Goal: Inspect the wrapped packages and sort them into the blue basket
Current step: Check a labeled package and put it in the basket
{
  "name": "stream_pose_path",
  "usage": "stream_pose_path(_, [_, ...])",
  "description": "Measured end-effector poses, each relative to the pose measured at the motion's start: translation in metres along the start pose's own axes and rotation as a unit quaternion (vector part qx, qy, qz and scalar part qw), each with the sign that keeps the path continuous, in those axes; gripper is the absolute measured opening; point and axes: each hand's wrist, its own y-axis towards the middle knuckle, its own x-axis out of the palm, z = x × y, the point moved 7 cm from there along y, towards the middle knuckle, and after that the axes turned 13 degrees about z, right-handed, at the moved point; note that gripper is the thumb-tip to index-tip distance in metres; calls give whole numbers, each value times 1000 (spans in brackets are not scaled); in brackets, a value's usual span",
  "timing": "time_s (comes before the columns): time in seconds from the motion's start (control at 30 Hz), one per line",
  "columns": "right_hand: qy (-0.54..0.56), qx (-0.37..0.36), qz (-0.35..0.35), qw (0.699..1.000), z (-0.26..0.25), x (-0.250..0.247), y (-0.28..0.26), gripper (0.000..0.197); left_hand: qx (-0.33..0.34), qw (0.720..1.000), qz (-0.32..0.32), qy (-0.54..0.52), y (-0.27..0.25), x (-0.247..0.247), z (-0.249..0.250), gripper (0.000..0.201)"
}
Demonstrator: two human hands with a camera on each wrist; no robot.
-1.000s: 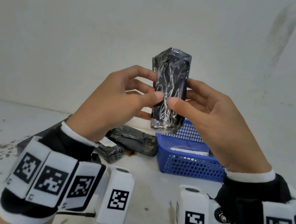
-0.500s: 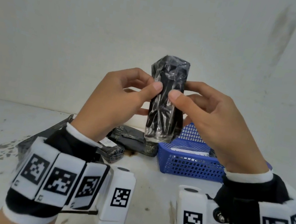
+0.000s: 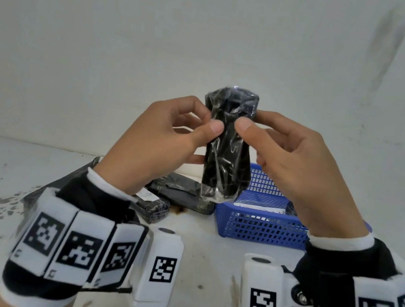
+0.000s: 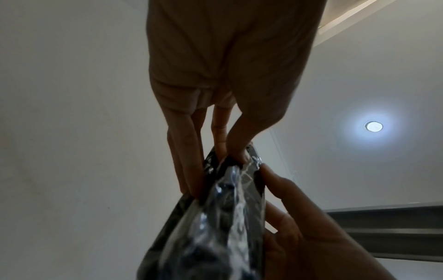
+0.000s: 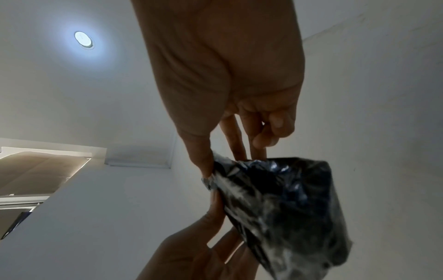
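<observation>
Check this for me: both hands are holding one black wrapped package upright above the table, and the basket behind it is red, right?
Not quite. The basket is blue, not red, as the head view shows. The rest holds: the left hand and the right hand both pinch one black wrapped package, held upright above the table.

Two hands are showing: the left hand (image 3: 155,143) at 9 o'clock and the right hand (image 3: 297,168) at 3 o'clock of the held package (image 3: 228,152). Three wrapped packages are showing clearly: that one, plus two lying on the table, one (image 3: 181,197) at 7 o'clock of it and another (image 3: 154,208) further toward 8 o'clock. One basket (image 3: 261,229) is sitting at 5 o'clock.
</observation>
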Motion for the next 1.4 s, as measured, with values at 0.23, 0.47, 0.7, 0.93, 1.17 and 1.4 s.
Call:
stream_pose_path(0.23, [11, 10, -5, 1000, 3, 1, 2, 27, -39, 998, -21, 42, -2, 2, -2, 48])
stream_pose_path(0.47, [25, 3, -21, 999, 0, 7, 1, 36, -72, 995, -40, -48, -3, 4, 1, 54])
stream_pose_path(0.7, [27, 3, -24, 999, 1, 9, 0, 27, -71, 993, 18, -94, 0, -1, 2, 32])
stream_pose_path(0.93, [21, -13, -16, 1000, -2, 8, 0, 34, -43, 993, 9, -106, -1, -4, 9, 25])
stream_pose_path(1.17, [15, -25, -8, 1000, -1, 5, 1, 28, -24, 997, 6, -80, -1, -4, 9, 20])
stream_pose_path(1.4, [22, -40, -30, 999, -10, 8, -4, 39, -9, 999, 31, -40, 3, -13, 8, 17])
